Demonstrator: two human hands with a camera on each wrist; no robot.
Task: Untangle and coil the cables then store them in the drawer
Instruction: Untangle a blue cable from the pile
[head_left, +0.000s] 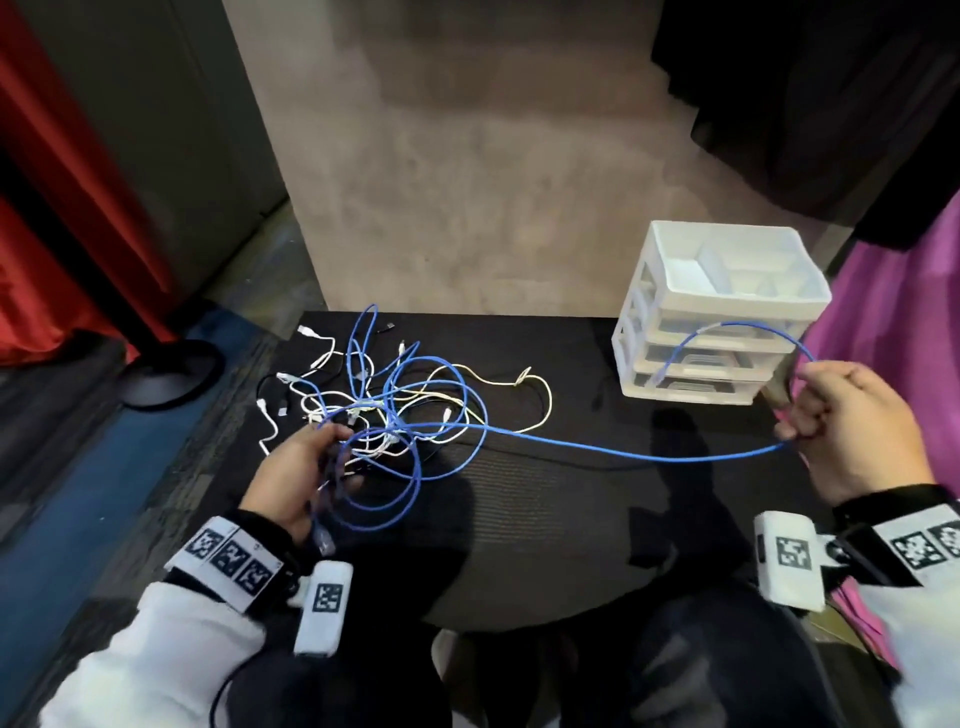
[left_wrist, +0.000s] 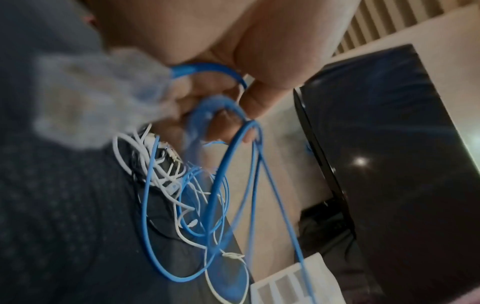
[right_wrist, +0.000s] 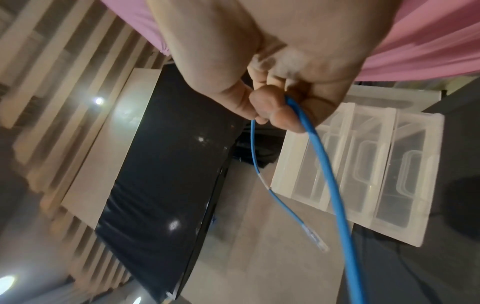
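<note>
Clearly the light, springy blue cable (head_left: 597, 448) spans from the tangle (head_left: 395, 400) mid-table to the right edge; left hand (head_left: 296, 478) clutches its loops, right hand (head_left: 852, 426) pinches near the plug: grip the jacket, not the connector

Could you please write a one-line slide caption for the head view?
Right hand pulls a blue cable from the tangle gripped by the left hand.

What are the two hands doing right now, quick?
Left hand: gripping loops of the blue cable by the tangle.
Right hand: curled round the same blue cable near its free end.
</note>
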